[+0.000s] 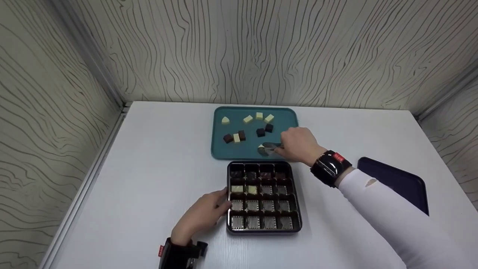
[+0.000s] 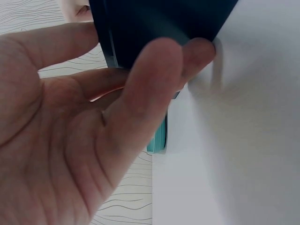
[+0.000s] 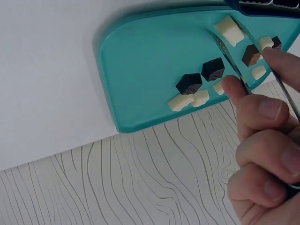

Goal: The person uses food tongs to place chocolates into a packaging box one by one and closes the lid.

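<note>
My right hand (image 1: 298, 144) grips a pair of metal tongs (image 3: 224, 49) over the teal tray (image 1: 224, 151). The tong ends stand on either side of a white chocolate (image 3: 229, 30); whether they squeeze it cannot be told. My left hand (image 1: 203, 213) touches the left side of a dark compartmented chocolate box (image 1: 264, 232), its fingers and thumb loosely extended. In the box, the far row holds dark and brown chocolates (image 1: 265, 175). Two white chocolates (image 1: 237, 189) sit at the left of the second row, and the nearer compartments show bare ridged bottoms.
More white chocolates (image 1: 259, 116) lie along the tray's far side, with two dark chocolates (image 1: 260, 132) nearer its middle. Brown chocolates (image 1: 228, 138) flank a white one at the left. A dark navy lid or tray (image 1: 394, 179) lies under my right forearm. A patterned wall (image 1: 231, 48) borders the table's back.
</note>
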Demonstrator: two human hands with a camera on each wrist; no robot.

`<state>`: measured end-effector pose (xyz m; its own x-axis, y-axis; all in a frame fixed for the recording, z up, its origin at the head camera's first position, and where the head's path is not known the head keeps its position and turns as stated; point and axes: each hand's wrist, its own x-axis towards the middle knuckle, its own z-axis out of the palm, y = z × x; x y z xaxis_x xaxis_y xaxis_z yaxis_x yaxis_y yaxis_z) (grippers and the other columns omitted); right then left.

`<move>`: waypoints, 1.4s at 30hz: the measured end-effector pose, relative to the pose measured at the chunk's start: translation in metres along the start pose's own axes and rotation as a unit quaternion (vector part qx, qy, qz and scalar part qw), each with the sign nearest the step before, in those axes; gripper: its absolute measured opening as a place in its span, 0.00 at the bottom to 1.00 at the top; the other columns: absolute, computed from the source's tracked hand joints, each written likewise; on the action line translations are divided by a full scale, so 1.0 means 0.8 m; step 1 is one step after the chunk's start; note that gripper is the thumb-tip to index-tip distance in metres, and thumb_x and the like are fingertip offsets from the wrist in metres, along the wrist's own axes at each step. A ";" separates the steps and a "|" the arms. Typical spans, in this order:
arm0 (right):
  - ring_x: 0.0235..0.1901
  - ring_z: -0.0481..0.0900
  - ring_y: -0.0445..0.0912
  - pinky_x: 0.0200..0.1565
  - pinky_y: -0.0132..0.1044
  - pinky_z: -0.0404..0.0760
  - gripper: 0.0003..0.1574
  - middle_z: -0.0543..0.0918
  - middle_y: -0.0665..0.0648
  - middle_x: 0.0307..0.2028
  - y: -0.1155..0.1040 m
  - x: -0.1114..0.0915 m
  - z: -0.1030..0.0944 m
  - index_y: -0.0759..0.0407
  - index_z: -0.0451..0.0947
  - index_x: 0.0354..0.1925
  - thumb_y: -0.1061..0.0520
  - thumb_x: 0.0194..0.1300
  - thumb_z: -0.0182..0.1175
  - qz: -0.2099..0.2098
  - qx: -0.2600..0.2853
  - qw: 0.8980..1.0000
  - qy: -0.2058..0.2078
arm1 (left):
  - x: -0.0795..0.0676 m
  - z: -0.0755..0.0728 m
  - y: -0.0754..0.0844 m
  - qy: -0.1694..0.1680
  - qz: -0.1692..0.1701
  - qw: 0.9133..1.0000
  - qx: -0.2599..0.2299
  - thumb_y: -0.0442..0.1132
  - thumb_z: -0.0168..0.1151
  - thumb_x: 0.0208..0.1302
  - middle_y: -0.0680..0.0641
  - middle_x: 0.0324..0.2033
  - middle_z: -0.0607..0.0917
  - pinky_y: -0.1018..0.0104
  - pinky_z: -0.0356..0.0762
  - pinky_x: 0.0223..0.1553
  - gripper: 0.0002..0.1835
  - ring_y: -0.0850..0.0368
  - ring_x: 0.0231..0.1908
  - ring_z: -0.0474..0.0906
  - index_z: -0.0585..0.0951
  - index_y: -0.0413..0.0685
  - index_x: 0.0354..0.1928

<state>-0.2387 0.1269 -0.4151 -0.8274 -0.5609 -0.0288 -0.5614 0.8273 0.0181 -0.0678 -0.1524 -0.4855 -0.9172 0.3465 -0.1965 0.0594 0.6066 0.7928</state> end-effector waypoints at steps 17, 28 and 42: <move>0.17 0.56 0.40 0.21 0.32 0.53 0.37 0.55 0.44 0.13 0.017 -0.023 -0.022 0.51 0.62 0.11 0.47 0.68 0.71 -0.005 0.048 0.999 0.015 | 0.001 0.002 0.003 0.001 0.007 1.000 -0.001 0.44 0.53 0.80 0.27 0.70 0.75 0.36 0.69 0.74 0.31 0.31 0.72 0.73 0.68 0.25 0.73; 0.16 0.64 0.38 0.22 0.32 0.59 0.27 0.67 0.45 0.12 0.009 -0.081 -0.054 0.52 0.75 0.16 0.45 0.65 0.73 -0.089 0.026 0.994 0.051 | 0.001 -0.001 0.002 0.002 0.003 1.000 0.000 0.44 0.53 0.80 0.27 0.70 0.76 0.36 0.71 0.72 0.31 0.35 0.65 0.80 0.68 0.26 0.74; 0.14 0.60 0.35 0.20 0.30 0.59 0.27 0.70 0.44 0.11 -0.008 -0.099 -0.058 0.49 0.75 0.14 0.43 0.62 0.74 -0.210 -0.018 0.978 -0.008 | 0.001 0.000 0.001 0.008 0.013 1.000 0.011 0.44 0.53 0.80 0.28 0.67 0.79 0.38 0.77 0.66 0.31 0.46 0.52 0.83 0.69 0.28 0.74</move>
<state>-0.1700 0.1643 -0.3665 -0.5244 -0.8496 -0.0569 -0.8515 0.5230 0.0375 -0.0683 -0.1516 -0.4849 -0.9214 0.3509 -0.1667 0.0915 0.6130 0.7847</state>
